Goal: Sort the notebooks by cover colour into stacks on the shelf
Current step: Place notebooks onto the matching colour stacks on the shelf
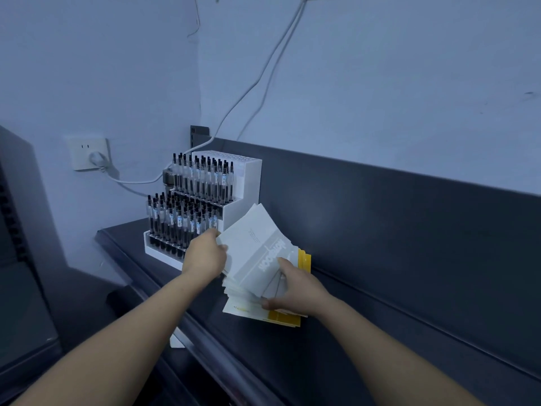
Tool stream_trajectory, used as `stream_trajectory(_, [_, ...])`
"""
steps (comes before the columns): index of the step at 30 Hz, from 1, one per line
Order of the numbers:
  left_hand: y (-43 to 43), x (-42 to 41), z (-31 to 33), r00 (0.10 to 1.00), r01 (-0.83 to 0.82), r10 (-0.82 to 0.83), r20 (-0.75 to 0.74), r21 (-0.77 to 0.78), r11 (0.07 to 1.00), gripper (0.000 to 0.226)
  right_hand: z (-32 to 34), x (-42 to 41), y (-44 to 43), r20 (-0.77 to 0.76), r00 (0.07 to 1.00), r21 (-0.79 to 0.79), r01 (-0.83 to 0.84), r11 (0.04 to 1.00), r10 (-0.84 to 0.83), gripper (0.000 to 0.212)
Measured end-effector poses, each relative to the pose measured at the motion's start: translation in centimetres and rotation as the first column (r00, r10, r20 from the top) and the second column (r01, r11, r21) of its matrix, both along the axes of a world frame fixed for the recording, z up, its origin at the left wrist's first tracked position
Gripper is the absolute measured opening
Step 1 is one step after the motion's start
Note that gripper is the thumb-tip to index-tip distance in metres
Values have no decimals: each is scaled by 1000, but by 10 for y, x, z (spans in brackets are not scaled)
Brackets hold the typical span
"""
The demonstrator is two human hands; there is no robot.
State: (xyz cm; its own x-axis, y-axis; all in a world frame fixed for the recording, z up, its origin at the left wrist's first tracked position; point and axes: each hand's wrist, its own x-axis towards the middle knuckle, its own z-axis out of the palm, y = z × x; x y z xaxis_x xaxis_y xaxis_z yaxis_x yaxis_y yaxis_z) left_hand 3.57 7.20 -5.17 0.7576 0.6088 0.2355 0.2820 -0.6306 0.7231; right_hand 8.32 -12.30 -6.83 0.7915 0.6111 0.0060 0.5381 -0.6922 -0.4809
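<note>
- The pale grey paper-covered notebook (257, 247), printed "Notebook", lies tilted on top of a fanned pile of white and yellow notebooks (285, 317). The pile rests on the dark grey shelf (380, 303), near its front edge.
- The hands are apart. The left hand (205, 253) pinches the grey notebook's left edge. The right hand (295, 288) grips the pile's near side, thumb on the cover.
- Risk: lifting the top notebook may drag the loose covers beneath off the front edge.
- Risk: the tiered white plastic pen rack (243, 183) stands just beside the pile, so a leftward sweep could strike it.
- Risk: dim light may cause grey and white covers to be confused.
</note>
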Motion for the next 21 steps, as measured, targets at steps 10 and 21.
stream_trajectory(10, [-7, -6, 1, 1000, -19, 19, 0, 152, 988, 27, -9, 8, 2, -57, 997, 111, 54, 992, -48, 95])
stream_trajectory(21, [-20, -2, 18, 933, 210, -229, 278, 99, 973, 18, 10, 20, 17, 721, 613, 280, 169, 945, -323, 78])
